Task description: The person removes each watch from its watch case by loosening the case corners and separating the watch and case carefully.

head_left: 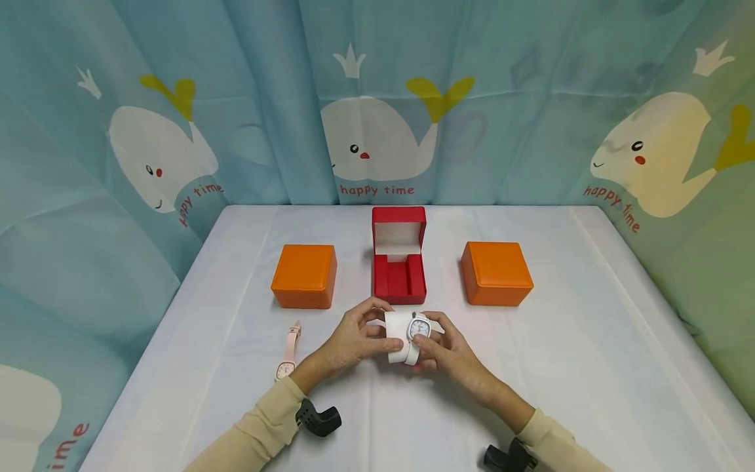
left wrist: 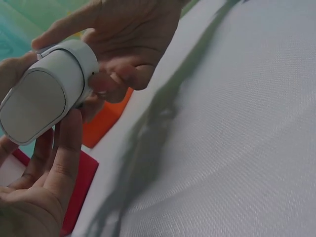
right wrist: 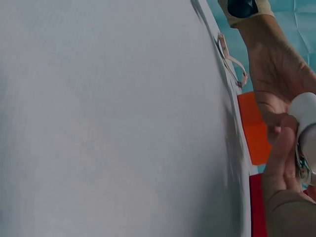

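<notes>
A white wristwatch (head_left: 419, 326) with a square-round face is wrapped around one end of a white oval watch pillow (head_left: 394, 324). My left hand (head_left: 352, 337) grips the pillow's other end between thumb and fingers. On the right, my right hand (head_left: 453, 355) pinches the watch, its thumb at the lower edge of the face. Both hands hold the pair above the table, in front of an open red watch box (head_left: 398, 215). In the left wrist view the flat end of the pillow (left wrist: 32, 107) faces the camera, and the strap circles its far end.
A pink wristwatch (head_left: 291, 349) lies on the white table (head_left: 236, 406) beside my left forearm. Closed orange boxes stand to the left (head_left: 303, 275) and right (head_left: 497, 272) of the red box. A whale-printed curtain (head_left: 265, 131) hangs behind the table.
</notes>
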`<state>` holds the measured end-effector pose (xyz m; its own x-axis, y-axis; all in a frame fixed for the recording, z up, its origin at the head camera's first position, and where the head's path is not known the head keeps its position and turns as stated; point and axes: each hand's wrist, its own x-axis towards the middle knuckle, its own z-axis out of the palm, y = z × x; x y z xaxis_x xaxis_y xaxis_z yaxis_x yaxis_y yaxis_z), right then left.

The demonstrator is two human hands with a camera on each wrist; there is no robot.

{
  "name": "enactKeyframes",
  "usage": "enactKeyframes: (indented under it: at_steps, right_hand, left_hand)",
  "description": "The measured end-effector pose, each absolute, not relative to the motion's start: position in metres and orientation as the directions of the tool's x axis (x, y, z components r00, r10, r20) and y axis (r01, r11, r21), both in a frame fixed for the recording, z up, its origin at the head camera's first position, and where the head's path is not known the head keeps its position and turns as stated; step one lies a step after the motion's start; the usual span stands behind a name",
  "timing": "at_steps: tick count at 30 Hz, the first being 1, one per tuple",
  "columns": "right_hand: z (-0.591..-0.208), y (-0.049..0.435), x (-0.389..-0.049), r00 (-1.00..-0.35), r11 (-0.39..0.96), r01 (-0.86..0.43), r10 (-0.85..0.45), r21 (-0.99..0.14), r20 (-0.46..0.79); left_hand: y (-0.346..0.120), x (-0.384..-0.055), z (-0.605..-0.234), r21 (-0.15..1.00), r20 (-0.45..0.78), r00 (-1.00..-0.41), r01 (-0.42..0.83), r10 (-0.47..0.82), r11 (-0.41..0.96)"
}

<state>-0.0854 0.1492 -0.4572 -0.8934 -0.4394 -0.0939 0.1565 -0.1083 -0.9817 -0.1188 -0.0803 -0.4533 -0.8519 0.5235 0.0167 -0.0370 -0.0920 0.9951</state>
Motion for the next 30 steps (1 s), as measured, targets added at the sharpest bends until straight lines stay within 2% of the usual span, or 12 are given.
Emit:
enactKeyframes:
  at_steps: [15, 20, 30]
  right_hand:
    - [-0.4517, 0.1511, -0.0832, -0.828, -0.136, 0.216, -0.55, -0.967, -0.107]
    - [-0.4524, 0.1492, -0.0816, -0.837, -0.14, 0.238, -0.532, -0.961, -0.13]
    - [-0.4556, 0.1565, -0.0855, -0.903, -0.073, 0.177, -0.409, -0.981, -0.133]
  left_hand:
    - [-0.0803, -0.1164, -0.4521, 0.985, -0.01, -0.853, -0.099, 0.522, -0.143]
    - [-0.0799, -0.1162, -0.4545, 0.977, -0.012, -0.857, -0.119, 0.515, -0.176]
    - [-0.0839, -0.118, -0.456, 0.983, -0.015, -0.902, -0.093, 0.432, -0.161]
